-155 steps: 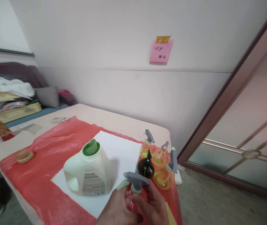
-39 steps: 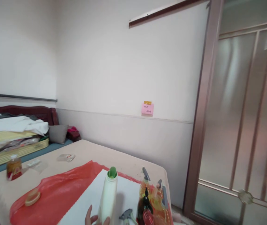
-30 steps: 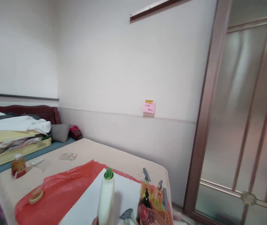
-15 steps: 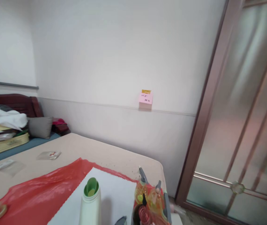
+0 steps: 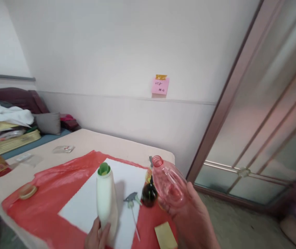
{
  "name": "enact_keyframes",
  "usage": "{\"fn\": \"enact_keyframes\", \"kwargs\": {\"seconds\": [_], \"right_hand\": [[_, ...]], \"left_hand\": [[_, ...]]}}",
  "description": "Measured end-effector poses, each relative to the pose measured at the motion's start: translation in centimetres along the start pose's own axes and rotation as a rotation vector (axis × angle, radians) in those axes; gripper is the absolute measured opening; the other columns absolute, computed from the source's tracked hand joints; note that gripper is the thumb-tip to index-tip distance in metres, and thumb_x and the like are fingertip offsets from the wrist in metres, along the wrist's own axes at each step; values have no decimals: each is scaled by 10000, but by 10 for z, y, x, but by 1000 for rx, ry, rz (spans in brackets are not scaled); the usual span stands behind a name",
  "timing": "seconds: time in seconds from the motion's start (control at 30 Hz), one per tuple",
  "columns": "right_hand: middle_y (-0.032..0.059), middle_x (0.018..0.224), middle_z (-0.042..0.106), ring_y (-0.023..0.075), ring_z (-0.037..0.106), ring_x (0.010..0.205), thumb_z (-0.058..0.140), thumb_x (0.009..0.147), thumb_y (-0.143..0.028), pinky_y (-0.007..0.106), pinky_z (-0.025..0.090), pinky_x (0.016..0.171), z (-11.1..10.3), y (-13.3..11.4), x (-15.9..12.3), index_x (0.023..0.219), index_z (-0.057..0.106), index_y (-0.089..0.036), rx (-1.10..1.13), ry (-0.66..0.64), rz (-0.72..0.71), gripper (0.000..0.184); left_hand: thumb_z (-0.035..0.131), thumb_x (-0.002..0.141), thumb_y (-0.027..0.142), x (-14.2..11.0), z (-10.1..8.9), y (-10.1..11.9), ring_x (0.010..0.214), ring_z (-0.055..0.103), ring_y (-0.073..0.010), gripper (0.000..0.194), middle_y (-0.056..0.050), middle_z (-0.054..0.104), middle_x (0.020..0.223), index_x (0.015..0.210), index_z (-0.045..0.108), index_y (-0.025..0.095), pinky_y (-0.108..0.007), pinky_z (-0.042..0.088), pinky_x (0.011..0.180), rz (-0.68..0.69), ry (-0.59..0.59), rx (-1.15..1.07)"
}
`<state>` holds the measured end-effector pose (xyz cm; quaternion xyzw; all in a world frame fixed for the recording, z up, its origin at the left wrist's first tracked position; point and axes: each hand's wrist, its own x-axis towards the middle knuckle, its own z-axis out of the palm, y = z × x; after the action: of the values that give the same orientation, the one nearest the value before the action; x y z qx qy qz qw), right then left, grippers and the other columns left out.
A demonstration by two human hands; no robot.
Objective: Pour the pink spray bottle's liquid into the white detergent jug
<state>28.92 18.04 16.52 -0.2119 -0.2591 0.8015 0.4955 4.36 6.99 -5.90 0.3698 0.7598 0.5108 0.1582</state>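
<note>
My left hand (image 5: 97,234) grips the lower part of a white detergent jug (image 5: 105,199) with an open green spout, standing on a white sheet (image 5: 84,207). My right hand (image 5: 193,216) holds an empty, uncapped pink plastic bottle (image 5: 168,181), raised and tilted with its neck to the upper left. A grey spray-trigger head (image 5: 132,204) with its tube lies on the white sheet between the jug and a dark brown bottle (image 5: 149,194).
A red plastic sheet (image 5: 44,192) covers the beige table (image 5: 116,145). On it lie a round lid (image 5: 27,191) and a yellow sponge (image 5: 165,235). Orange bottles stand behind the pink one. A bed with folded linen is at left, a glass sliding door at right.
The view has dropped back to the table. My right hand has lifted the uncapped pink bottle; the spray head lies on the sheet. My left hand now holds the jug edge-on.
</note>
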Motion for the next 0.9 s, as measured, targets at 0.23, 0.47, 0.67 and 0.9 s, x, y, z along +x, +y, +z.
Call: {"fn": "enact_keyframes", "kwargs": {"seconds": [0.23, 0.47, 0.67, 0.9], "right_hand": [[55, 1192, 727, 213, 695, 987, 661, 842, -448, 323, 587, 723, -51, 6, -97, 1291, 600, -265, 42, 233, 19, 488], [44, 1159, 740, 214, 702, 961, 702, 803, -474, 303, 593, 665, -54, 7, -120, 1223, 644, -257, 30, 282, 7, 476], [19, 1267, 692, 218, 671, 1076, 695, 803, -508, 282, 575, 682, -46, 22, -94, 1287, 589, -338, -48, 285, 18, 524], [116, 1368, 619, 314, 573, 1259, 704, 796, -417, 356, 563, 801, -13, 33, -48, 1307, 571, -272, -82, 110, 130, 547]], "left_hand": [[461, 864, 547, -1, -18, 16, 667, 621, -184, 283, 28, 611, 688, 837, 490, 267, -263, 452, 637, 86, -105, 93], [449, 893, 516, -26, -1, 26, 547, 582, -171, 270, 33, 567, 617, 814, 473, 259, -254, 383, 539, 158, -108, 189], [452, 932, 472, -31, 8, 4, 648, 706, -201, 268, -23, 714, 744, 1010, 569, 243, -254, 445, 546, 273, -114, 221], [488, 944, 410, -26, 15, -33, 732, 727, -193, 232, -49, 741, 803, 1003, 620, 229, -261, 559, 662, 601, 29, 213]]}}
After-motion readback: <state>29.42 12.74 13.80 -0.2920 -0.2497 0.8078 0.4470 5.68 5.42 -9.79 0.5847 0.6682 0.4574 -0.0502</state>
